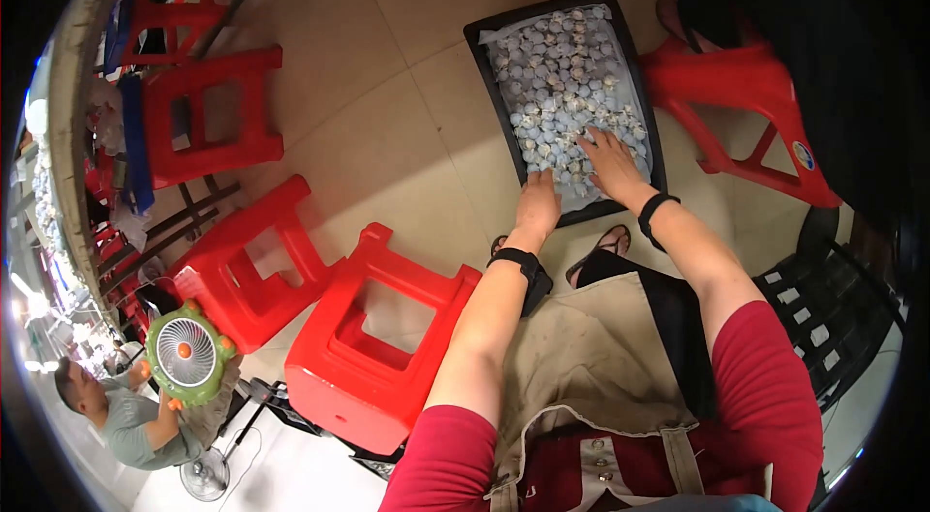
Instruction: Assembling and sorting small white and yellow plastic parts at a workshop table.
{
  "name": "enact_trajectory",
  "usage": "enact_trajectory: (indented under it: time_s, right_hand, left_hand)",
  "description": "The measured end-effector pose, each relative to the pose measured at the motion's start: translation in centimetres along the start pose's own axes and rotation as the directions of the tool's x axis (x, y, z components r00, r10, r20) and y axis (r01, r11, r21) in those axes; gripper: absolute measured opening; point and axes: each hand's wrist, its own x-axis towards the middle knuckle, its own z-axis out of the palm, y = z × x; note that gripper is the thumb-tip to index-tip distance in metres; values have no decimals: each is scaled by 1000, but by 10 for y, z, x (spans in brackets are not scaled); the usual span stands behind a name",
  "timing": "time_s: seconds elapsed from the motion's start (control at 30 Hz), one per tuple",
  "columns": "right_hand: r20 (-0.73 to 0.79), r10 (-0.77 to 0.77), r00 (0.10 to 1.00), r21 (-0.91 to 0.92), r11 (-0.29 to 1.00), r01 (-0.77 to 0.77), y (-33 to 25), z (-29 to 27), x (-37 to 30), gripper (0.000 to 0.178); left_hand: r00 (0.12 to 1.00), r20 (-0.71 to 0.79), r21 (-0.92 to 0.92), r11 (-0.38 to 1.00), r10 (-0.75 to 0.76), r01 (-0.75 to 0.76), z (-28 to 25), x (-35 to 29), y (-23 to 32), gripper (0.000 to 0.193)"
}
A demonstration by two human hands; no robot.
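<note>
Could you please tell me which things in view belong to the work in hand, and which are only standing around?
In the work:
left hand, at the tray's near end
right hand, over the pieces
small pale round pieces
black tray with white liner

Apparently only around:
red plastic stools
green-framed fan

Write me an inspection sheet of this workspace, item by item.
Surface: beige tiled floor around a black tray.
Work items: many small, pale, roundish pieces on a whitish liner in the tray.
Clutter: red stools left and right of the tray.
Hands: left hand at the tray's near end, grip unclear; right hand spread over the pieces.
Cables: thin dark cord near a standing fan.
Surroundings: another person behind a green fan.
</note>
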Motion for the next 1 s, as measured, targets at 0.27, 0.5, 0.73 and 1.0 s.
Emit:
enact_trajectory:
  time_s: [0.27, 0.5, 0.73, 1.0]
  right_hand:
    - [55, -365, 929, -149, 917, 369, 41, 32, 55, 34]
    - [-248, -333, 910, -174, 939, 296, 125, 24, 81, 29]
    - [-414, -38, 909, -12, 999, 37, 130, 11, 99, 42]
    - [-28, -252, 967, 131, 958, 254, 77, 0, 60, 41]
  left_hand:
    - [962, -210, 169, 976, 174, -139, 12, 52, 3, 72]
    - [940, -229, 328, 929, 251, -169, 63, 53, -8, 51]
    - [965, -93, 243, 945, 245, -217, 56, 27, -12, 51]
    - [928, 178, 345, 862, 328, -371, 20, 29, -17, 48]
